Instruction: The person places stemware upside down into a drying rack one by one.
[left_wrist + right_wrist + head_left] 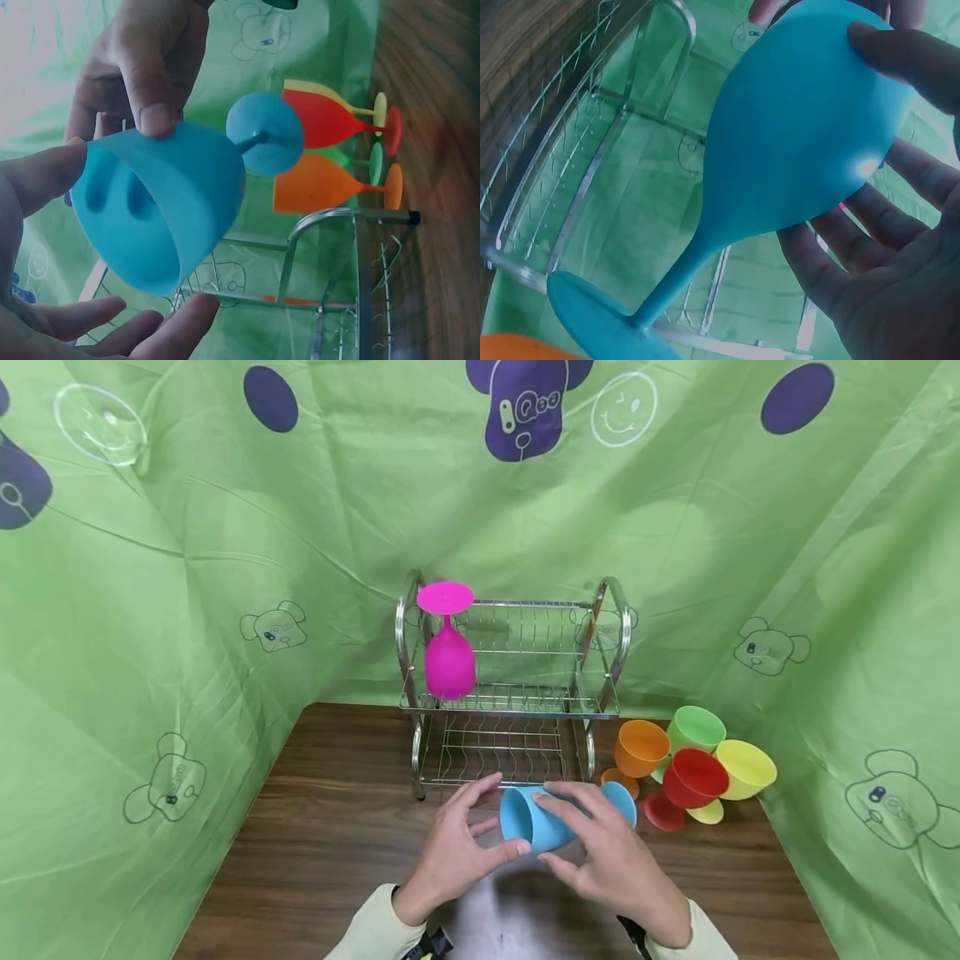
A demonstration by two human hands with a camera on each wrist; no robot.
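Observation:
A light blue goblet (543, 827) lies tilted on its side in the air in front of the rack, its mouth facing left and its round foot to the right. My right hand (618, 868) holds its bowl, thumb on one side and fingers on the other, as the right wrist view shows on the bowl (780, 135). At the mouth is my left hand (453, 847), fingers spread and its thumb (52, 172) touching the rim. In the left wrist view, the other left fingers (180, 322) hover below the rim.
A two-tier metal dish rack (517, 715) stands at the back, with a pink goblet (450, 668) upside down on its upper left. Right of it, upright on the wooden table (315, 843), are orange (642, 747), green (697, 725), red (693, 777) and yellow (748, 768) goblets. Green cloth surrounds the table.

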